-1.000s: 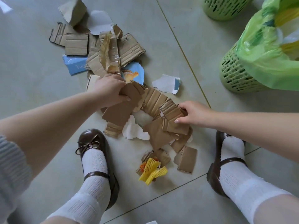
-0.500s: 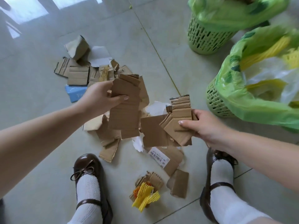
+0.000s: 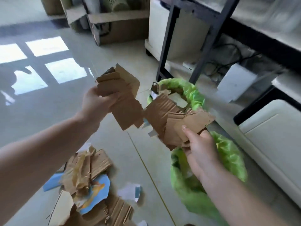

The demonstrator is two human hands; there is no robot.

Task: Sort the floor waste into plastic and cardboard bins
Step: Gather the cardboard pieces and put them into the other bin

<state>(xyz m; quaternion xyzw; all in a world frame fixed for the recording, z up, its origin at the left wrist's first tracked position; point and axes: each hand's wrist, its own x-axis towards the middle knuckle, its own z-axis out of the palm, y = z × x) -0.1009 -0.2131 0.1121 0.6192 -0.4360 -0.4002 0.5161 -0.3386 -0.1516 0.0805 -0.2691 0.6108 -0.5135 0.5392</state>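
Both hands grasp cardboard, held up in the air. Fingers of the left hand (image 3: pixel 96 105) are curled round a bundle of torn brown pieces (image 3: pixel 121 101), which stands roughly upright, its lower end hanging down to the right of the hand. Beside it, the right hand (image 3: pixel 199 149) pinches a second, flatter stack of cardboard (image 3: pixel 171 116), thumb on top and fingers underneath; this stack is in front of the far bin (image 3: pixel 193 93), a container lined with a green bag that already holds cardboard scraps. The two bundles nearly meet at their inner edges; whether they touch cannot be told.

Nearer, under the right wrist and forearm, a second bin with a green liner (image 3: pixel 228 160) is partly hidden by the arm; its contents are too blurred to tell.

On the pale tiled floor (image 3: pixel 40 119) at the near left lies the remaining waste: a heap of corrugated cardboard (image 3: pixel 91 167), a blue printed scrap (image 3: pixel 96 194) and a small white and blue piece (image 3: pixel 130 191) just to its right.

Farther off stand a black metal frame (image 3: pixel 169 38), a white cabinet (image 3: pixel 270 149) at the right, and cardboard boxes (image 3: pixel 117 23) at the far wall.
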